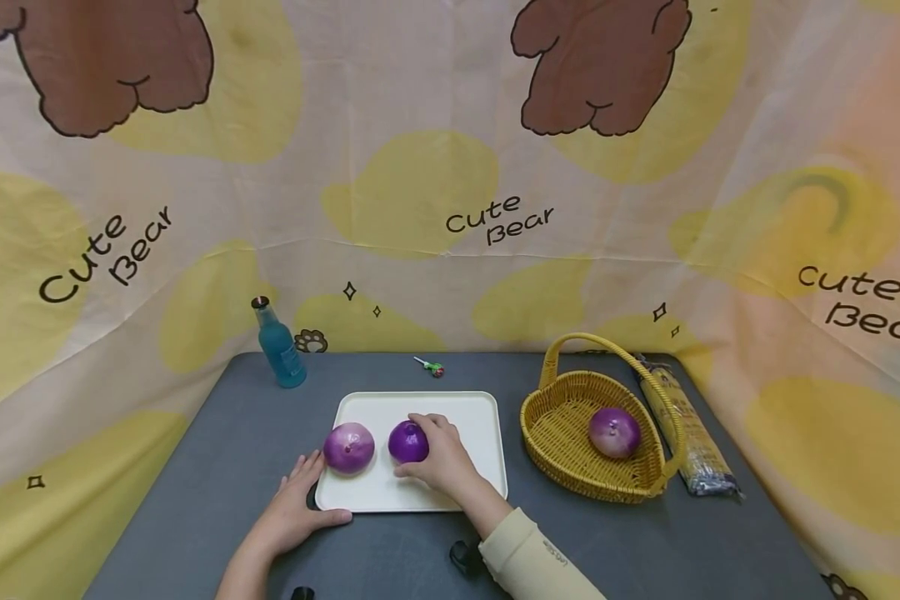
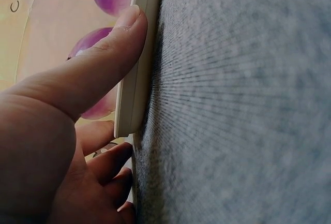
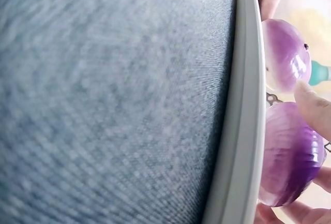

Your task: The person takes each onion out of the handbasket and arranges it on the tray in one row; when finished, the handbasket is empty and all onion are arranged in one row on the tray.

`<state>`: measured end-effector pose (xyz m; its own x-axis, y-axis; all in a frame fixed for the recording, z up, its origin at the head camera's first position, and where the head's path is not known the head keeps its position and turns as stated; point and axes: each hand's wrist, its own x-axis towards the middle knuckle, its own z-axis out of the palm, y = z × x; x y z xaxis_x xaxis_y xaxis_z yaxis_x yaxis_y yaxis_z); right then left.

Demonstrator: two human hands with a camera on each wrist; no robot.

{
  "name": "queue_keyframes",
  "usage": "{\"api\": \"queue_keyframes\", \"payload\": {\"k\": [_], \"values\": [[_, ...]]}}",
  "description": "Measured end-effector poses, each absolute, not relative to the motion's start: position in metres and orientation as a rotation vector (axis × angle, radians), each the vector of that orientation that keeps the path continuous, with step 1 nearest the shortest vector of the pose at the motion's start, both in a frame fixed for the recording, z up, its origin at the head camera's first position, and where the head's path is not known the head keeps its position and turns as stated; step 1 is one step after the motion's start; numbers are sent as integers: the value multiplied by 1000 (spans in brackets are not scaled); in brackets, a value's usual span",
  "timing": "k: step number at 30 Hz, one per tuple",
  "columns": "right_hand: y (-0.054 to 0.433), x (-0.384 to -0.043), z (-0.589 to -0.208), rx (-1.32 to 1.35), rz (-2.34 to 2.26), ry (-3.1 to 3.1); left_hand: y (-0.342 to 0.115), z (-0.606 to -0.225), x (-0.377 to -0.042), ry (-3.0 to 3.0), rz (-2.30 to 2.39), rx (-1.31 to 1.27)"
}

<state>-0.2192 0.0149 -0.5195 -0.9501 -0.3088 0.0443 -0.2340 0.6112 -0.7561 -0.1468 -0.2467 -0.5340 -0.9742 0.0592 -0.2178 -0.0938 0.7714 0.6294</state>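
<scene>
A white tray (image 1: 457, 493) lies on the table with two purple onions on it. My right hand (image 1: 444, 458) holds the darker, right-hand onion (image 1: 407, 443) between its thumb and fingers; the right wrist view shows this onion (image 3: 287, 157) low over the tray, fingers curled round its far side. The paler onion (image 1: 348, 448) sits at the tray's left side. My left hand (image 1: 292, 507) rests at the tray's near left corner, thumb (image 2: 121, 40) along the front edge, fingers spread by the left side. Its fingers grip no onion.
To the right stands a yellow wicker basket (image 1: 551, 462) with another purple onion (image 1: 613, 432) inside. A long yellow packet (image 1: 686, 429) lies beyond it. A blue bottle (image 1: 280, 346) stands at the back left, and a lollipop (image 1: 430, 367) lies behind the tray.
</scene>
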Motion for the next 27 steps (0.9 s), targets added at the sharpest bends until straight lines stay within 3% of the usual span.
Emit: {"api": "queue_keyframes", "payload": {"k": [27], "values": [[32,-210,-486,-583,-1364,2828,-244,-534,-146,2739,1005,-31]]}}
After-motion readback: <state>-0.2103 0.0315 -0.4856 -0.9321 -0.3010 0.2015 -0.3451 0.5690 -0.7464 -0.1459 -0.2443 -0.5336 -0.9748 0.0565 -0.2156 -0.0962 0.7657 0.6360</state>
